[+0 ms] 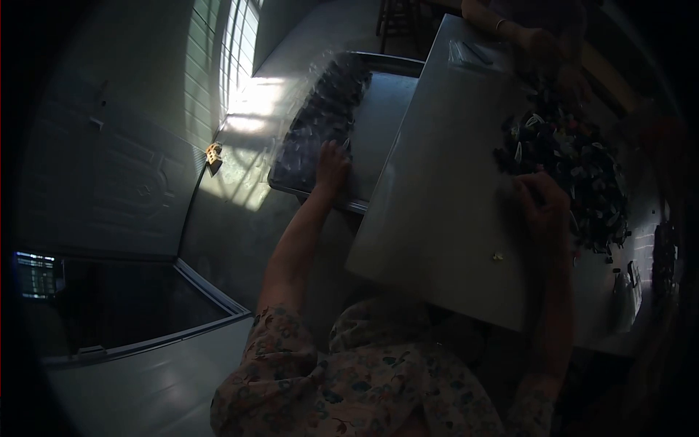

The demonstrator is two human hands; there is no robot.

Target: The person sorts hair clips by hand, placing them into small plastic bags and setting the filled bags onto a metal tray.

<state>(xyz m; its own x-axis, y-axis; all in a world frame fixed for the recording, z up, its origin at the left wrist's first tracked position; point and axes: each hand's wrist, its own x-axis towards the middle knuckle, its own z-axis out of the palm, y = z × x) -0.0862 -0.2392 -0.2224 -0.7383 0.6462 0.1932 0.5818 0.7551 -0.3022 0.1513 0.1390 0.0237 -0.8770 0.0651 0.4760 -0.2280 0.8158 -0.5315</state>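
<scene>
My left hand (pixel 333 169) is over the dark-rimmed tray (pixel 357 205), at the edge of its rows of small dark pieces (pixel 320 109). Its fingers look drawn together, and whatever they hold is too dim to make out. My right hand (pixel 542 202) is above the pale table (pixel 429 218), beside a heap of small dark pieces (pixel 582 167). Its thumb and fingers are curled into a pinch; anything between them is hidden or too small to name. Some light, loop-shaped bits show among the heap.
Across the table is another person's hand (pixel 537 42), near the heap's far end. A flat clear packet (pixel 466 52) lies at the far table edge. A small yellowish piece (pixel 498 256) lies nearer me. A barred window (pixel 239 54) is at the left.
</scene>
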